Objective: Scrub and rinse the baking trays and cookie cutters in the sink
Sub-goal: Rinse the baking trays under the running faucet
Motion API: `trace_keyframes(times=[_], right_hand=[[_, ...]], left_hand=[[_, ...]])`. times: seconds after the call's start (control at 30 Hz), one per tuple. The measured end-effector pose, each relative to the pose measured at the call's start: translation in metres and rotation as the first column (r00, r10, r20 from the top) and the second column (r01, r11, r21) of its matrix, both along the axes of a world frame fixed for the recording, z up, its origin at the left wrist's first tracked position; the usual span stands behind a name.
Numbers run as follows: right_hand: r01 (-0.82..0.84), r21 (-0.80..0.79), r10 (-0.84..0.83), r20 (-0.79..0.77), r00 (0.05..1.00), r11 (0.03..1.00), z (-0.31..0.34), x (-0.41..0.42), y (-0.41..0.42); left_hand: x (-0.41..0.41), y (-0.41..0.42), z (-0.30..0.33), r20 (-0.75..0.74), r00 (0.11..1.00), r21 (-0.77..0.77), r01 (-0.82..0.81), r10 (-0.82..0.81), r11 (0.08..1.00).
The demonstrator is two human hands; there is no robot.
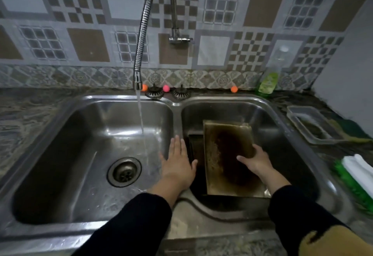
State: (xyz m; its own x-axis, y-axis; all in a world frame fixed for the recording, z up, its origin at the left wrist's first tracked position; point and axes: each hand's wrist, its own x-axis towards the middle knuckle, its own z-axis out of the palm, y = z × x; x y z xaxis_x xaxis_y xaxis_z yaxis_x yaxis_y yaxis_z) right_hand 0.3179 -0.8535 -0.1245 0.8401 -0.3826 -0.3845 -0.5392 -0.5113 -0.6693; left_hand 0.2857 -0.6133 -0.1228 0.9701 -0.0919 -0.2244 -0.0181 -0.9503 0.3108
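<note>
Patterned tiles back a steel double sink (177, 102), and the tap (138, 77) runs into the left basin. The job looks barely begun: the tray (226, 154) in the right basin is dark with burnt-on grime, a second one (193, 144) lies partly under it, and I see no cutters. The brush (352, 181) lies untouched on the right counter. The right hand (256, 159) grips the tray's right edge, fingers curled on it. The left hand (177, 160) is flat and spread over the divider, holding nothing.
</note>
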Motion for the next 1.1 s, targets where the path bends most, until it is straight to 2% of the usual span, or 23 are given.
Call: trace_keyframes(times=[0.1, 0.3, 0.53, 0.73, 0.97, 1.03, 1.1], right_hand=[[-0.065, -0.026, 0.062, -0.103, 0.993, 0.998, -0.02, 0.01, -0.005], [-0.163, -0.186, 0.129, -0.184, 0.974, 0.969, -0.047, 0.029, 0.006], [-0.249, -0.314, 0.179, -0.233, 0.956, 0.916, -0.06, 0.036, 0.018], [-0.358, -0.311, 0.278, -0.273, 0.921, 0.88, -0.056, 0.035, 0.017], [-0.458, -0.263, 0.429, -0.161, 0.889, 0.849, -0.022, 0.037, 0.041], [-0.478, -0.291, 0.486, -0.052, 0.873, 0.828, -0.001, 0.043, 0.051], [-0.46, -0.321, 0.509, 0.084, 0.857, 0.828, 0.026, 0.051, 0.062]], left_hand=[[-0.002, -0.003, -0.007, 0.09, 0.996, 0.057, -0.025, 0.02, 0.998], [0.004, -0.006, -0.01, 0.127, 0.991, 0.114, -0.053, 0.038, 0.992], [0.007, -0.005, -0.015, 0.167, 0.984, 0.085, -0.075, 0.06, 0.994], [0.007, -0.006, -0.014, 0.212, 0.974, 0.038, -0.084, 0.074, 0.996], [0.0, -0.004, -0.008, 0.212, 0.975, -0.056, -0.054, 0.065, 0.997], [0.001, 0.001, 0.004, 0.284, 0.956, -0.125, -0.039, 0.074, 0.991], [0.01, 0.01, 0.026, 0.486, 0.87, -0.175, 0.001, 0.085, 0.985]])
